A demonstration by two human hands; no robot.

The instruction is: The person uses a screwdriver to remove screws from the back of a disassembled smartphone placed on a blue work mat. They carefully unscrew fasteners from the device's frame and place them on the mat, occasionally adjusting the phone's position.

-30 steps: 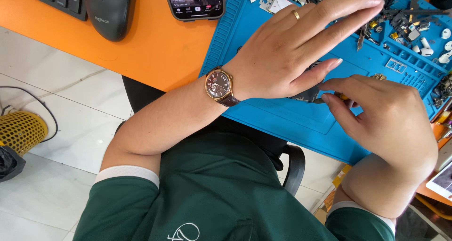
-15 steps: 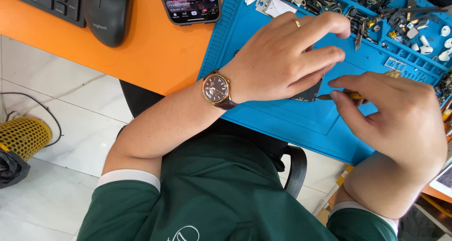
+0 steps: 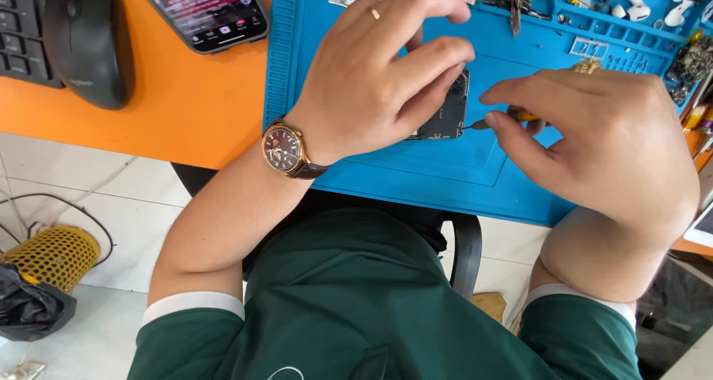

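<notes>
My left hand (image 3: 379, 75), with a gold ring and a brown-strapped wristwatch (image 3: 284, 148), is curled over a small dark circuit board (image 3: 445, 112) and pins it on the blue work mat (image 3: 445, 168). My right hand (image 3: 601, 138) pinches a thin screwdriver with a yellow grip (image 3: 505, 118); its metal tip touches the board's right edge. Most of the board is hidden under my left fingers.
A smartphone (image 3: 212, 12) with a lit screen, a black mouse (image 3: 88, 42) and a keyboard corner (image 3: 22, 31) lie on the orange desk (image 3: 148, 120). Small parts and screws fill the mat's far trays (image 3: 631, 8). A yellow mesh bin (image 3: 53, 257) stands on the tiled floor.
My left hand's fingers went from stretched out to curled over the board. My right hand brought the screwdriver tip to the board's edge. The view shifted closer.
</notes>
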